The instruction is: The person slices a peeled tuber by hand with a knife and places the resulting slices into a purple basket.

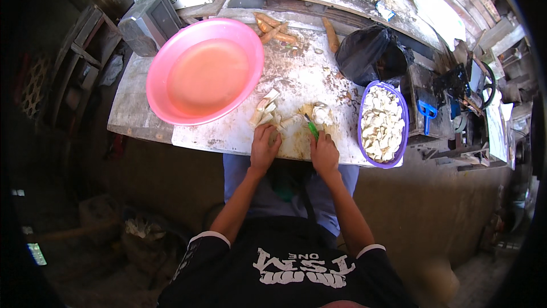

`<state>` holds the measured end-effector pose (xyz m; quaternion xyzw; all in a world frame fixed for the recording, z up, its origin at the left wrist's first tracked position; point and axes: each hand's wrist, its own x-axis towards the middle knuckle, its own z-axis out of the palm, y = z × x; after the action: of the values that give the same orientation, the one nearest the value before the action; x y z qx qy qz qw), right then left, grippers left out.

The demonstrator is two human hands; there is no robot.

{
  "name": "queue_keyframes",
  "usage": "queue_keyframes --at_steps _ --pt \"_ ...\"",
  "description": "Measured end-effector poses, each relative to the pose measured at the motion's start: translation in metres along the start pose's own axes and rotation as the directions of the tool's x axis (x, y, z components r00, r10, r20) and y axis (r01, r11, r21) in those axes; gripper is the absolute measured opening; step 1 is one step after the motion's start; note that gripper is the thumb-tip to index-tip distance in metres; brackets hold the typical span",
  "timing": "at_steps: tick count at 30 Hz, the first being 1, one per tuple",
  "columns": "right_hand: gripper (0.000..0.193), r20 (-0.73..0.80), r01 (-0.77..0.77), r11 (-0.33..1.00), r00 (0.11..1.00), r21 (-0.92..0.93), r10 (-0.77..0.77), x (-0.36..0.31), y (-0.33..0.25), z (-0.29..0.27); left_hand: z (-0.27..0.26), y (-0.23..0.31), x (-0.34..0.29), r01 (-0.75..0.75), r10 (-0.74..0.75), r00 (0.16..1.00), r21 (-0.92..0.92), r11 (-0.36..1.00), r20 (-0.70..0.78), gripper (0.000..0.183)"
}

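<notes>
My right hand (325, 151) grips a small green-handled knife (313, 129), its blade pointing away from me over the board. Just beyond the blade lies a small pile of white slices (322, 115). At the near edge of the white work surface, my left hand (264, 147) rests with its fingers curled in; whatever is under them is hidden. Peeled pale root pieces, probably cassava (265, 108), lie just past its fingertips. To the right, an oval purple basin (406, 115) is filled with white slices.
A big pink basin (154, 99) of liquid stands at the left. Unpeeled brown roots (274, 30) lie toward the back, near a black plastic bag (364, 51). A blue-handled tool (427, 113) is right of the purple basin. A grey box-shaped device (149, 26) stands back left.
</notes>
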<state>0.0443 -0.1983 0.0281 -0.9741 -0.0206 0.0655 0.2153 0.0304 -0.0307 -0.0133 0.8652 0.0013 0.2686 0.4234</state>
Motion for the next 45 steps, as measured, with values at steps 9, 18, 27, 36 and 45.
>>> queue_keyframes --at_steps 9,18,27,36,45 --pt "0.042 -0.125 0.018 0.980 0.991 -0.199 -0.044 -0.007 -0.008 0.014 -0.006 0.023 0.012 0.046 -0.053 0.970 0.035 0.998 0.237 0.035" --pt "0.047 -0.158 0.307 0.951 0.942 0.038 -0.297 0.013 -0.042 0.018 -0.008 0.016 0.003 0.161 -0.131 0.968 -0.131 0.978 0.213 0.036" --pt "0.035 -0.054 0.335 0.941 0.941 0.040 -0.333 0.019 -0.030 0.020 -0.002 0.023 -0.004 0.236 -0.174 0.958 -0.283 0.930 0.229 0.032" --pt "0.032 -0.257 0.330 0.922 0.926 0.204 -0.275 0.016 -0.036 0.032 0.003 0.020 -0.007 0.267 -0.222 0.958 -0.277 0.923 0.184 0.034" --pt "0.043 -0.479 0.422 0.806 0.855 0.414 -0.202 0.007 -0.047 -0.019 -0.005 0.062 0.036 0.542 -0.247 0.837 -0.673 0.504 0.489 0.035"
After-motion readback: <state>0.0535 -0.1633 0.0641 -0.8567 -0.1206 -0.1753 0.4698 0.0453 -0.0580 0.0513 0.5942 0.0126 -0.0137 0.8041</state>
